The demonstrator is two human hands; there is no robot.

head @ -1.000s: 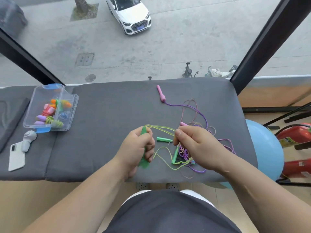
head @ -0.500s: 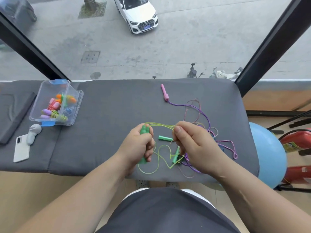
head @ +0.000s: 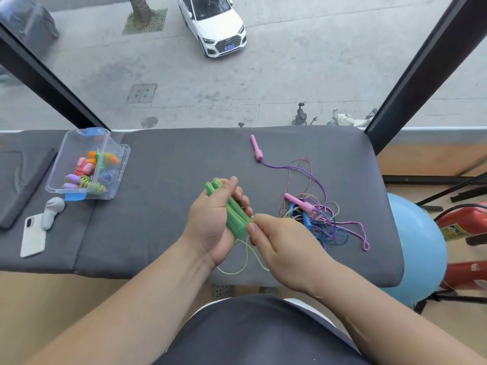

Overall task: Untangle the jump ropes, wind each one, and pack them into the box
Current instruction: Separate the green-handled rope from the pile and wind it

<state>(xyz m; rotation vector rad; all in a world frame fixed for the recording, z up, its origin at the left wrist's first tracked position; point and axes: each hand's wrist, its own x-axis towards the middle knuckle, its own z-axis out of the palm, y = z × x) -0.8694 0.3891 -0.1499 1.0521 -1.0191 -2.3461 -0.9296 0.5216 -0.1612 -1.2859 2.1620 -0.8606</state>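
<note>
In the head view, the person's left hand is curled round the two green handles, held side by side above the near part of the grey padded bench. The right hand pinches the yellow-green cord between thumb and forefinger right at the lower end of those handles. The rest of the cord hangs in loose loops below both hands, over the bench's front edge.

The green rope looks free of the others and seems to be at the start of its winding, since no turns are visible round the handles yet. To the right, well apart from the hands, lies the remaining tangle. It includes a purple cord running up to a far pink handle, a nearer pink handle, a blue handle and a heap of thin blue and purple loops. At least two ropes seem left to separate, wind and pack.

The clear plastic box stands open at the far left of the bench. It holds several wound bundles with orange, pink, lilac, green and blue parts; their exact count cannot be told.
</note>
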